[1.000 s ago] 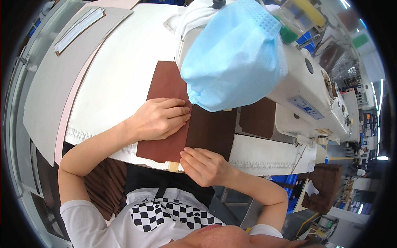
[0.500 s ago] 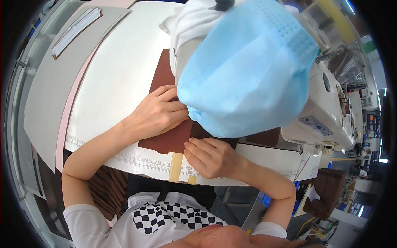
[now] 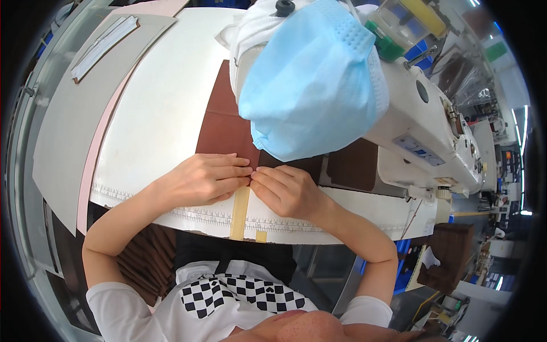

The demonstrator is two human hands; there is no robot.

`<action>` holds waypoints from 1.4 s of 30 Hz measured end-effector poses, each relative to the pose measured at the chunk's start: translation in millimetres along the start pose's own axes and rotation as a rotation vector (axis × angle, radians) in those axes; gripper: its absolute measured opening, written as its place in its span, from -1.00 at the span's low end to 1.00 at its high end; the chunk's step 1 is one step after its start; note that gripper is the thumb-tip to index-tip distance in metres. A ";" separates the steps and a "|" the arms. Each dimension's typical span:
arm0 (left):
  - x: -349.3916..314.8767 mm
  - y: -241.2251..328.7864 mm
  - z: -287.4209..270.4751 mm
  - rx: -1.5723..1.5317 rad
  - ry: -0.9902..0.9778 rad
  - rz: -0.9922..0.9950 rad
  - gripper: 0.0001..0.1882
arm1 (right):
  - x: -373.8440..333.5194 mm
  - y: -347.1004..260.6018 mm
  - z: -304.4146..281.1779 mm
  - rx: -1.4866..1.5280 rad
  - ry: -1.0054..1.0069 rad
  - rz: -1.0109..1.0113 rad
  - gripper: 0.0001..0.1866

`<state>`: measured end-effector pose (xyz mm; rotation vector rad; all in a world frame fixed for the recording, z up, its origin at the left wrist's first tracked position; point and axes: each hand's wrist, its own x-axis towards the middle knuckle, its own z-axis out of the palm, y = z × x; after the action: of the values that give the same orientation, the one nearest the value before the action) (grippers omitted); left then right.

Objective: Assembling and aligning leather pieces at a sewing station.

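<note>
A reddish-brown sheet, perhaps leather (image 3: 222, 132), lies on the white table with a fold or seam line across it. My left hand (image 3: 212, 179) is closed at its near edge, fingertips pressed together on the material. Fingertip to fingertip with it, my right hand (image 3: 288, 191) is also closed, pinching at the same edge beside a darker brown part (image 3: 299, 163). The fingers hide the exact edge they hold. A light-blue face mask (image 3: 310, 85) hangs over the work and covers its far right portion.
A white sewing machine (image 3: 424, 122) stands at the right, with another brown piece (image 3: 353, 165) beside it. Printed rulers (image 3: 188, 215) and a yellow tape strip (image 3: 239, 214) run along the table's front. Grey boards (image 3: 85, 119) lean at the left. Folded brown pieces (image 3: 145, 262) sit below.
My left hand has come down toward the near edge and now meets my right hand, which has moved slightly up and left. More of the reddish-brown sheet shows; the mask appears farther left.
</note>
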<state>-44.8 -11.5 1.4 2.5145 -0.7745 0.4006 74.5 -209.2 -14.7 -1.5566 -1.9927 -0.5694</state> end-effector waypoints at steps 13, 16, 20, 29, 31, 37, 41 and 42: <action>14.5 -29.8 -1.4 0.143 0.094 0.112 -0.78 | -1.0 18.1 11.1 -0.051 0.031 0.155 -0.92; 18.7 -37.8 -7.1 0.155 0.057 0.133 -0.80 | -2.2 22.3 10.2 -0.079 0.004 0.204 -0.93; 27.8 -44.8 -6.8 0.141 0.082 0.061 -0.80 | -7.1 25.4 1.9 -0.100 -0.207 0.303 -0.78; 22.8 -71.2 0.2 0.174 0.137 0.102 -0.86 | 7.0 23.8 -8.5 0.267 -0.162 0.698 -0.70; 25.4 -75.1 6.4 0.106 0.200 0.078 -0.86 | 4.4 28.0 -4.6 0.310 -0.171 0.732 -0.70; 30.6 -67.4 -1.8 0.113 0.232 0.013 -0.87 | 1.0 17.9 -28.1 -0.101 -0.099 0.401 -0.82; 33.9 -62.3 -3.8 0.157 0.168 -0.022 -0.88 | -39.2 31.2 -77.2 -0.211 -0.035 0.913 -0.86; 36.3 -60.7 -3.6 0.158 0.178 -0.035 -0.90 | -53.4 36.3 -87.3 -0.235 -0.089 1.063 -0.86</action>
<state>19.3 18.2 -2.4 2.5886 -0.6516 0.6866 133.3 -294.6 17.4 -2.4790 -0.8963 -0.2782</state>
